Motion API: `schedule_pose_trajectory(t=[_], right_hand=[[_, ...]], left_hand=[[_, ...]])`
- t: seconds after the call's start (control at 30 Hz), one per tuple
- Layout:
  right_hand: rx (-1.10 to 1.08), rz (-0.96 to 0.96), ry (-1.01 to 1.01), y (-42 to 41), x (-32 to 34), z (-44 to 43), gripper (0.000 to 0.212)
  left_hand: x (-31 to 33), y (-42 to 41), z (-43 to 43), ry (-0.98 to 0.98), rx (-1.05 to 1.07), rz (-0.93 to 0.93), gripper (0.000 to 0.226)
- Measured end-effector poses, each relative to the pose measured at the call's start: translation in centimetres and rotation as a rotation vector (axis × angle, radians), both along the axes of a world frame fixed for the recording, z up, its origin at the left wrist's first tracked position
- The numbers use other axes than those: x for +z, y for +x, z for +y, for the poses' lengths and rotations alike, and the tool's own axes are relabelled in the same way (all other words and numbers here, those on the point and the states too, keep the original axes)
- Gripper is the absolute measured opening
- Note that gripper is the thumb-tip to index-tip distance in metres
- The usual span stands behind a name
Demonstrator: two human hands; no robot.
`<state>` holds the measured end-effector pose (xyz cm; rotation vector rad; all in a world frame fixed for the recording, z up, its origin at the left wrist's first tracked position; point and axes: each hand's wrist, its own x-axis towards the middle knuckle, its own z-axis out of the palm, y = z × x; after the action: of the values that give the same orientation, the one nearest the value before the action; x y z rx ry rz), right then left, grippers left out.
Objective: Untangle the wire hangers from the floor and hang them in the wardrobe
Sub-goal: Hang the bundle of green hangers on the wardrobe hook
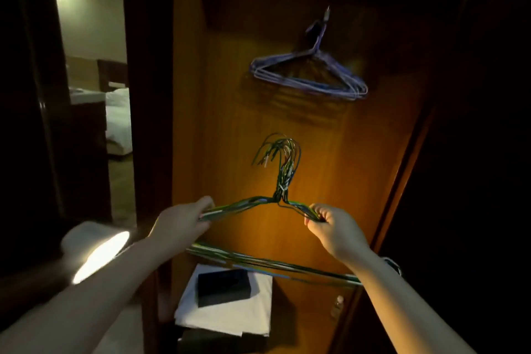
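I hold a bundle of green wire hangers [280, 178] upright in front of the open wardrobe [230, 123], hooks pointing up. My left hand [184, 221] grips the bundle's left shoulder and my right hand [330, 227] grips its right shoulder. The bundle's bottom bars run below my wrists. Higher up inside the wardrobe, several purple wire hangers [310, 72] hang together from their hooks; what they hang on is lost in the dark.
On the wardrobe floor lies folded white cloth [227, 313] with a black box [227, 286] on it, and a small bottle [336, 306] stands to the right. To the left, a doorway shows a lit room with a bed [117, 115]. The wardrobe's right side is dark.
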<state>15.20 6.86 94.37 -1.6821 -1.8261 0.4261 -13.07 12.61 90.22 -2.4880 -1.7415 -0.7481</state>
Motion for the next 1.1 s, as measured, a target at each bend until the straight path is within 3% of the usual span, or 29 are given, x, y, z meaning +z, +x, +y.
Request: schedule_pose_trajectory(t=[0.23,0.5,0.7,0.87,1.1], right_hand=[[-0.016,0.175,0.000,0.1,3.8,-0.1,0.020],[0.138,0.301,-0.120,2.2,6.7,1.9,0.008],[0.153,0.224,0.083,4.7,9.8,5.6,0.033],[0.133,0.179,0.185,8.7,13.0,11.9,0.019],[-0.017,0.117,0.342,15.8,20.6,25.2,0.013]], left_hand=[[5.9,-0.5,-0.7,0.010,-0.118,-0.011,0.011],[11.6,0.1,2.0,-0.009,-0.186,-0.014,0.014],[14.6,2.8,7.2,-0.012,-0.175,-0.030,0.019],[19.3,6.9,14.2,-0.132,-0.260,-0.131,0.013],[27.1,14.2,25.3,-0.018,-0.306,-0.195,0.012]])
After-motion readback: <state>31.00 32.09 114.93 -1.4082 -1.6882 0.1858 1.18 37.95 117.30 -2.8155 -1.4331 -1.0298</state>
